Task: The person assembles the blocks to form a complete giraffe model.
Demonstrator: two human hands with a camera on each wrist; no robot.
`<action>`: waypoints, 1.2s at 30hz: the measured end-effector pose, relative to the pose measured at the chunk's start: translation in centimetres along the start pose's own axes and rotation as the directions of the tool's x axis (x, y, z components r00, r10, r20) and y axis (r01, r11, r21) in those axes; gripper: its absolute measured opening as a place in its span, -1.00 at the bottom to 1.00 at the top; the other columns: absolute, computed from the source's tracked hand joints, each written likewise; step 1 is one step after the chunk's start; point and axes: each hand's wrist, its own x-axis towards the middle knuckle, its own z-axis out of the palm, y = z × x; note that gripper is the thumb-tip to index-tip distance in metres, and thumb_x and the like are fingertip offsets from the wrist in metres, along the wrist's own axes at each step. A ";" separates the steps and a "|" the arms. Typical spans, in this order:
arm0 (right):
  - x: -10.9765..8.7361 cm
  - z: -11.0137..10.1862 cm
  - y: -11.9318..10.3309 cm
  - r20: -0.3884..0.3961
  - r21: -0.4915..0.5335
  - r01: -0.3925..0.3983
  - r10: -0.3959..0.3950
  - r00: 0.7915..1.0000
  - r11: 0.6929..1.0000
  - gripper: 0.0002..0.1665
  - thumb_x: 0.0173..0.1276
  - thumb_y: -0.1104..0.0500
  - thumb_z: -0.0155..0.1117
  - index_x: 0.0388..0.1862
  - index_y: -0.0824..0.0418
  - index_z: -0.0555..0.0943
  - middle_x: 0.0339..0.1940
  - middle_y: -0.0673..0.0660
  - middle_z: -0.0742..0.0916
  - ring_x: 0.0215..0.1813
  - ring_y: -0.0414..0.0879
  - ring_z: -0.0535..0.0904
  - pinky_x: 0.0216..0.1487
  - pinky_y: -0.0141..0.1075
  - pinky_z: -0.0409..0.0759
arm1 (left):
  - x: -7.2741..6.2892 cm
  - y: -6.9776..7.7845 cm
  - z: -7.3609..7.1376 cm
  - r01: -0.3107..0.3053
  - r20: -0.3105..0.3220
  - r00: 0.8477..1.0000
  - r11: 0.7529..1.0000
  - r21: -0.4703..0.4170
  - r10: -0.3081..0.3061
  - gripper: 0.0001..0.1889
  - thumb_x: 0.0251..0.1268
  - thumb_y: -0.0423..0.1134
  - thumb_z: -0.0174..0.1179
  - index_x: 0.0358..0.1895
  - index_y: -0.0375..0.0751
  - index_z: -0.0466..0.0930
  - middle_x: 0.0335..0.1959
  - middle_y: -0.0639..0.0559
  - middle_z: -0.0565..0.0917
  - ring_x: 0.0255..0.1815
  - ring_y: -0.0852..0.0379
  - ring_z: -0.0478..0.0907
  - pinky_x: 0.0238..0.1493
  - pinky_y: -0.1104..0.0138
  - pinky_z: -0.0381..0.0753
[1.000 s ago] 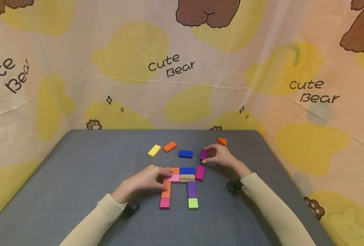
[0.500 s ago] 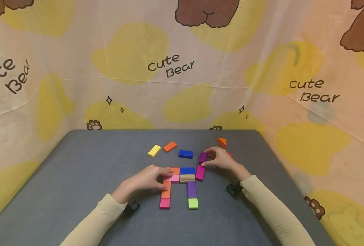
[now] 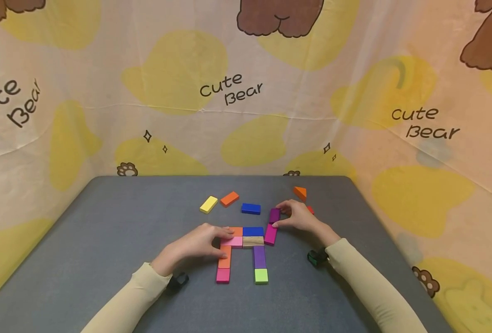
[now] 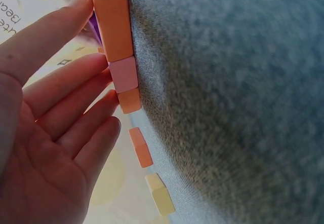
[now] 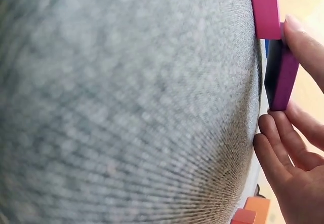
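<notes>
My right hand [image 3: 299, 216] pinches a purple block [image 3: 274, 214] between thumb and fingertips. In the right wrist view the purple block [image 5: 285, 78] sits at the end of a magenta block [image 5: 265, 11], slightly off its line. On the left, my left hand [image 3: 198, 241] rests straight fingers on a pink block [image 3: 234, 241] and an orange block [image 3: 225, 255]. These belong to a flat figure with a blue block [image 3: 253, 231], a wood-grain block [image 3: 252, 241], a violet block [image 3: 260, 256], a lime block [image 3: 261, 276] and a deep pink block [image 3: 223, 276].
Behind the figure lie a yellow block [image 3: 208, 204], an orange-red block [image 3: 229, 199] and another blue block [image 3: 251, 208]. An orange triangular block [image 3: 300, 193] lies beyond my right hand, beside a partly hidden red block [image 3: 310, 209]. Patterned cloth [image 3: 246, 138] borders the grey table [image 3: 125, 208].
My right hand has brought the purple block slightly toward me, up to the far end of the magenta block. The red block has come into view. My left hand has stayed put.
</notes>
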 end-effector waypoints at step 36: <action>0.1 -0.4 -0.1 0.038 0.005 0.070 -0.070 0.997 0.998 -0.51 0.16 -0.01 0.42 0.02 0.20 0.62 -0.06 0.14 0.68 -0.02 0.00 0.59 0.10 -0.09 0.57 | 0.0 -0.1 0.2 -0.001 -0.001 1.000 1.000 0.005 0.001 -0.44 0.05 -0.05 0.39 0.19 -0.03 0.56 0.22 0.05 0.55 0.33 0.11 0.41 0.22 0.15 0.48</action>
